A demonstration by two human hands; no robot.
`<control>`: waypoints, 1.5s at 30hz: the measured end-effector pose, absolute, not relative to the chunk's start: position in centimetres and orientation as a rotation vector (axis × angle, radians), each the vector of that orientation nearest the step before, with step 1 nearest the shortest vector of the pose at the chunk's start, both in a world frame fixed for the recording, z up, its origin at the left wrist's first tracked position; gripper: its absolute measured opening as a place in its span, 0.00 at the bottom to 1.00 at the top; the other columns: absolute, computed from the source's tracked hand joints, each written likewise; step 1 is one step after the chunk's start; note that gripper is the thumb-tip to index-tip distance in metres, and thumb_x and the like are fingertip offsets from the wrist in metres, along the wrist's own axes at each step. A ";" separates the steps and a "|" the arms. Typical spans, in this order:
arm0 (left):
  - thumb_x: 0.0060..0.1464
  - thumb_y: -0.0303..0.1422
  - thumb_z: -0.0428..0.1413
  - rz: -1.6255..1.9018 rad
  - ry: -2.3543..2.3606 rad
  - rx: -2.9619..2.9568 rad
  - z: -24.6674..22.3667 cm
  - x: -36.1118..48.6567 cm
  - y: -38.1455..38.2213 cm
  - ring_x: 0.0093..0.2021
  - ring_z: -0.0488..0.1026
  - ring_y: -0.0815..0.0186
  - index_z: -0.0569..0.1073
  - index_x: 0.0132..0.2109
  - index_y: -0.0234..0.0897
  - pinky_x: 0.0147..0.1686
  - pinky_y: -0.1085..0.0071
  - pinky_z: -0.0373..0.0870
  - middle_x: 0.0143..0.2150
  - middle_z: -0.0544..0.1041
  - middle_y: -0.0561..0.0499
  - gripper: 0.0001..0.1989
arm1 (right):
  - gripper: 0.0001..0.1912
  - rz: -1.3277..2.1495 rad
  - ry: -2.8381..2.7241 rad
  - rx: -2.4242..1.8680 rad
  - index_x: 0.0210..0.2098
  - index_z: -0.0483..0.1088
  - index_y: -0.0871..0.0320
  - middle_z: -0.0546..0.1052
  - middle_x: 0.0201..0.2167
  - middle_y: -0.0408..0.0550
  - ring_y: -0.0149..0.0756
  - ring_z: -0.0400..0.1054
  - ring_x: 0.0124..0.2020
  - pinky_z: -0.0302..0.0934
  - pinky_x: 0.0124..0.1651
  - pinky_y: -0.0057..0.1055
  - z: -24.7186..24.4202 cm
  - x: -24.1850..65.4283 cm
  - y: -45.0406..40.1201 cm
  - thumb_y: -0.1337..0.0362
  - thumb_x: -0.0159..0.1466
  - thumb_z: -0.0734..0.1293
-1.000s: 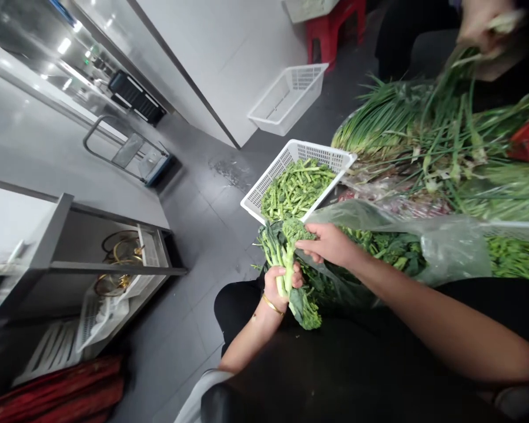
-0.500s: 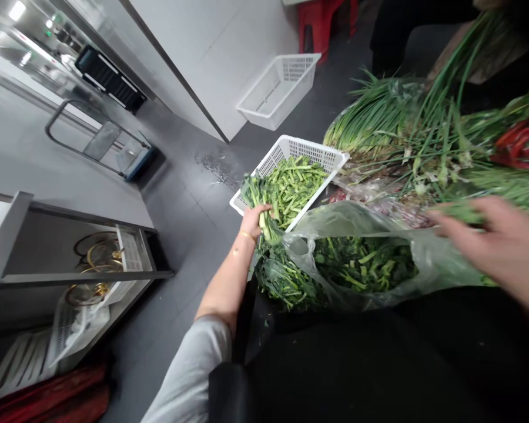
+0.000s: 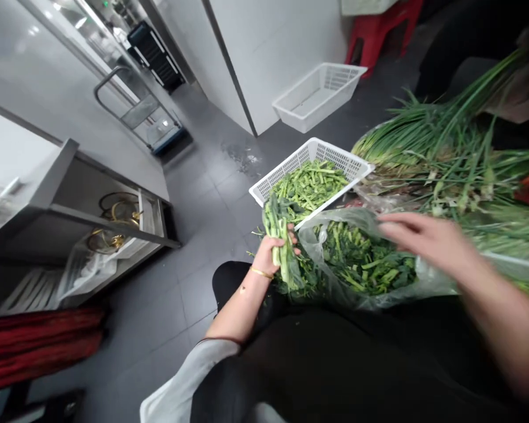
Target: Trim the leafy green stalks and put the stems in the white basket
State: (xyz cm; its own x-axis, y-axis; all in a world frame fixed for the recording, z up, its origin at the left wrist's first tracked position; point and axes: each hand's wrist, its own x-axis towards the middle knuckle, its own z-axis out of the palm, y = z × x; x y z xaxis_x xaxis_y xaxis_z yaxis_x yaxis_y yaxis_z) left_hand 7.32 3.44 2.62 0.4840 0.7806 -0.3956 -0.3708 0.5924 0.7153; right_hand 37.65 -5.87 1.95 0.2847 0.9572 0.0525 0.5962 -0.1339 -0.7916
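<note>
My left hand (image 3: 268, 254) is closed around a bunch of leafy green stalks (image 3: 283, 235), at the near corner of a white basket (image 3: 258, 191). Cut green stems (image 3: 317, 183) fill much of that basket. My right hand (image 3: 417, 232) hovers over the far right edge of a clear plastic bag (image 3: 427, 276); its fingers are extended and slightly blurred, and I see nothing held in them. Inside the bag lie dark leafy greens (image 3: 370, 264). More leaves spread beneath my left hand, partly hidden by it.
Long green onions (image 3: 405, 138) are heaped at the right, near a person's dark-clothed leg (image 3: 449, 64). Beyond stand another white basket (image 3: 306, 111) and a red stool (image 3: 377, 38). A metal shelf (image 3: 101, 217) and a trolley (image 3: 136, 111) are at the left.
The view has swung left. My left hand has come back from over the basket with its bunch, and my right hand has moved left to the bag's opening.
</note>
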 end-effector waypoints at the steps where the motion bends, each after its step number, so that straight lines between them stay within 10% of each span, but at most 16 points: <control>1: 0.33 0.25 0.56 0.752 0.761 0.615 2.7 7.3 2.2 0.34 0.76 0.60 0.72 0.43 0.30 0.36 0.64 0.73 0.33 0.76 0.47 0.23 | 0.23 0.880 -1.424 -1.744 0.42 0.75 0.56 0.75 0.22 0.47 0.31 0.65 0.20 0.57 0.25 0.31 3.2 33.4 -4.7 0.46 0.57 0.65; 8: 0.32 0.23 0.57 0.871 0.811 0.629 2.9 3.1 -1.4 0.29 0.75 0.62 0.72 0.38 0.29 0.34 0.67 0.72 0.29 0.76 0.48 0.19 | 0.14 1.551 -1.346 -1.274 0.24 0.67 0.59 0.66 0.13 0.38 0.28 0.62 0.17 0.58 0.20 0.25 3.9 17.0 -1.4 0.55 0.51 0.70; 16: 0.37 0.27 0.54 0.939 0.679 0.366 1.5 -1.2 -1.4 0.32 0.76 0.61 0.71 0.45 0.29 0.29 0.69 0.70 0.36 0.79 0.40 0.22 | 0.22 1.314 -1.203 -1.314 0.46 0.68 0.61 0.68 0.18 0.36 0.25 0.59 0.14 0.54 0.17 0.24 5.0 16.6 -1.7 0.61 0.52 0.64; 23: 0.37 0.26 0.55 0.810 0.672 0.371 1.1 -0.7 -1.6 0.33 0.76 0.59 0.71 0.44 0.28 0.33 0.65 0.73 0.32 0.78 0.43 0.21 | 0.17 1.659 -1.464 -1.322 0.35 0.71 0.62 0.64 0.16 0.35 0.22 0.54 0.15 0.47 0.18 0.21 3.7 14.9 -0.9 0.57 0.50 0.68; 31: 0.39 0.22 0.55 1.131 0.689 0.209 1.8 -1.3 -1.1 0.40 0.77 0.61 0.70 0.36 0.32 0.41 0.66 0.72 0.38 0.78 0.45 0.12 | 0.09 1.299 -1.356 -1.447 0.31 0.67 0.57 0.68 0.19 0.40 0.31 0.62 0.19 0.56 0.20 0.26 4.3 17.4 -0.1 0.59 0.51 0.65; 38: 0.48 0.30 0.59 0.974 0.780 0.154 1.3 -2.2 -1.3 0.20 0.67 0.74 0.69 0.30 0.30 0.19 0.78 0.63 0.24 0.72 0.51 0.07 | 0.12 0.456 -1.936 -1.158 0.42 0.69 0.56 0.72 0.44 0.55 0.42 0.68 0.43 0.68 0.41 0.38 5.3 16.2 -2.1 0.64 0.58 0.64; 42: 0.41 0.31 0.65 1.089 0.801 0.326 1.6 -0.9 -2.1 0.23 0.71 0.71 0.72 0.32 0.29 0.26 0.75 0.68 0.24 0.73 0.51 0.13 | 0.16 0.562 -2.179 -0.918 0.48 0.69 0.56 0.71 0.50 0.55 0.43 0.65 0.53 0.62 0.55 0.44 3.7 14.9 -3.8 0.68 0.63 0.58; 45: 0.36 0.29 0.67 1.158 0.873 0.414 2.3 -1.1 -2.0 0.24 0.71 0.70 0.72 0.33 0.31 0.28 0.74 0.68 0.25 0.75 0.52 0.15 | 0.14 0.879 -1.853 -1.054 0.49 0.67 0.56 0.74 0.45 0.53 0.40 0.70 0.47 0.67 0.48 0.40 3.3 15.4 -3.8 0.62 0.65 0.59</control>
